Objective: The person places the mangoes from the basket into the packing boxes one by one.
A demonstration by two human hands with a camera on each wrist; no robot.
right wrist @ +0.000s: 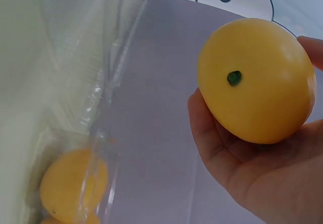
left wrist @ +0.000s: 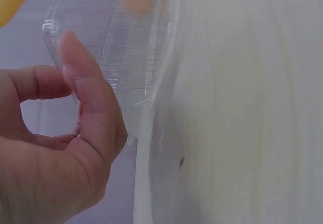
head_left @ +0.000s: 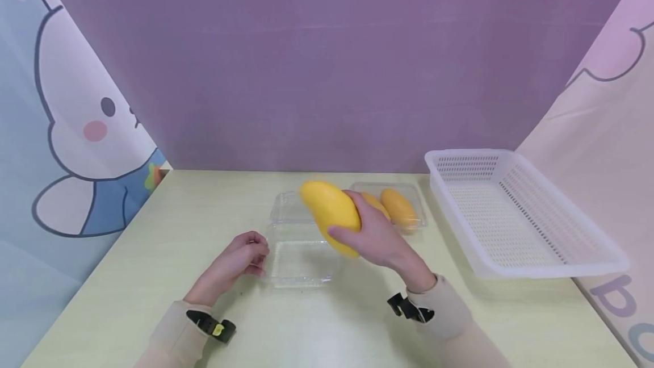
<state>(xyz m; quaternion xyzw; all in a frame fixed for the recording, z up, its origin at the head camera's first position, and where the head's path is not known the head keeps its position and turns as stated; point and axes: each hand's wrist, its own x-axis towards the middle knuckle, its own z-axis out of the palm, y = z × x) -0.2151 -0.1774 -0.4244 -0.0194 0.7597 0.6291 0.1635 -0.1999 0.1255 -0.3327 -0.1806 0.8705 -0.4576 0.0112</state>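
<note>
A yellow mango (head_left: pixel 329 214) with a small green stem end, seen in the right wrist view, is held up in my right hand (head_left: pixel 375 234), thumb on one side and fingers on the other. Below it lies a clear plastic clamshell box (head_left: pixel 301 260), lid folded back toward the wall, with no fruit inside. My left hand (head_left: pixel 245 254) is at the left side of this box. In the left wrist view its thumb and finger (left wrist: pixel 93 98) pinch the box's rim. Behind the right hand, a second clear box (head_left: pixel 416 197) contains two mangoes (head_left: pixel 398 207), one partly hidden.
A white perforated plastic basket (head_left: pixel 541 271) stands on the right of the pale table (head_left: pixel 153 243). A purple backdrop (head_left: pixel 306 72) rises behind the table, and printed cloths hang along both sides.
</note>
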